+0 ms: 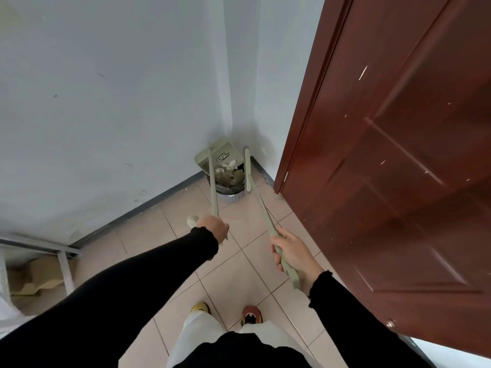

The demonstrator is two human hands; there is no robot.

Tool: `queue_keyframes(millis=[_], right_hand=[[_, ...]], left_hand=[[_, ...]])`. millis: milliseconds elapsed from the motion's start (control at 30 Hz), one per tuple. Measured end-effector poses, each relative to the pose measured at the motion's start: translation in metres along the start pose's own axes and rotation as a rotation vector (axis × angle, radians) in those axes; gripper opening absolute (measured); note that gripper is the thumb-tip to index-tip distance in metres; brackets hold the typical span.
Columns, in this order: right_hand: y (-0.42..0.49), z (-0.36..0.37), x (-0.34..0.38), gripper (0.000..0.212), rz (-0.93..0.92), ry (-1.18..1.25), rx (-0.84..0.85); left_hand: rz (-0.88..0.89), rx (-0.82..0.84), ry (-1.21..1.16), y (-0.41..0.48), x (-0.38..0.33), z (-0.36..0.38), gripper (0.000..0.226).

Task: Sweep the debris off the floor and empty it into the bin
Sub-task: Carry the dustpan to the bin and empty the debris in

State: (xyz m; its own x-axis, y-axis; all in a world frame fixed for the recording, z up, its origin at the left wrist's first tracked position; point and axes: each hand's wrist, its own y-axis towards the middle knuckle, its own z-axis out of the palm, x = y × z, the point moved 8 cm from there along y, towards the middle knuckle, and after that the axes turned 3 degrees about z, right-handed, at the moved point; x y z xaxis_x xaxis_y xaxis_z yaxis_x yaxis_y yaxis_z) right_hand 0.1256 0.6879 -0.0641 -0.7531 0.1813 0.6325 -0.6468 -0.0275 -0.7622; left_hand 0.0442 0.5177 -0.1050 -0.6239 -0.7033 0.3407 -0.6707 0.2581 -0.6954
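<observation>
1. Tipping the dustpan (216, 155) over the bin (229, 185) in the corner, middle of the frame, with debris (225, 168) sliding out.
2. Left hand (212, 229) fingers wrapping tight round the dustpan handle (214, 192); right hand (291, 251) fingers closing round the broom handle (263, 208).
3. Risking bits spilling past the rim onto the floor (239, 264) if tipping too fast or off to one side.
4. Crowding in: wall (106, 102) at left, brown door (385, 155) at right, broom head (247, 168) just beside the bin.

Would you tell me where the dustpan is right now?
The dustpan is tipped over the bin in the wall corner, left of the brown door, its handle in the left hand.
</observation>
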Motion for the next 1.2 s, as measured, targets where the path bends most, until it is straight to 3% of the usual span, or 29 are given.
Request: queue_keyframes(millis=[167,367,633,733,833,933,1033,1200], right_hand=[[0.005,-0.002,-0.003,0.037,0.011,-0.020,-0.013],[-0.001,0.003,-0.005,0.022,0.027,-0.037,-0.004],[-0.011,0.010,-0.004,0.021,0.015,-0.058,0.018],[-0.016,0.015,0.001,0.020,-0.005,-0.074,0.025],[-0.018,0.020,0.006,0.024,-0.034,-0.111,0.039],[-0.016,0.023,0.011,0.031,-0.058,-0.202,0.037],[-0.012,0.028,0.012,0.012,-0.099,-0.372,0.042],[0.001,0.013,0.013,0.038,-0.133,-0.649,-0.041]], left_hand=[[0.011,-0.069,0.099,-0.015,-0.006,-0.006,0.040],[0.011,-0.075,0.122,-0.020,-0.002,0.003,0.043],[-0.005,-0.128,-0.033,-0.041,0.025,0.006,0.037],[-0.033,-0.199,-0.168,-0.059,0.046,0.003,0.028],[-0.057,-0.289,-0.214,-0.076,0.077,-0.001,0.034],[-0.074,-0.327,-0.245,-0.086,0.101,-0.005,0.038],[-0.071,-0.319,-0.227,-0.090,0.102,-0.011,0.038],[-0.087,-0.330,-0.275,-0.089,0.108,-0.001,0.042]])
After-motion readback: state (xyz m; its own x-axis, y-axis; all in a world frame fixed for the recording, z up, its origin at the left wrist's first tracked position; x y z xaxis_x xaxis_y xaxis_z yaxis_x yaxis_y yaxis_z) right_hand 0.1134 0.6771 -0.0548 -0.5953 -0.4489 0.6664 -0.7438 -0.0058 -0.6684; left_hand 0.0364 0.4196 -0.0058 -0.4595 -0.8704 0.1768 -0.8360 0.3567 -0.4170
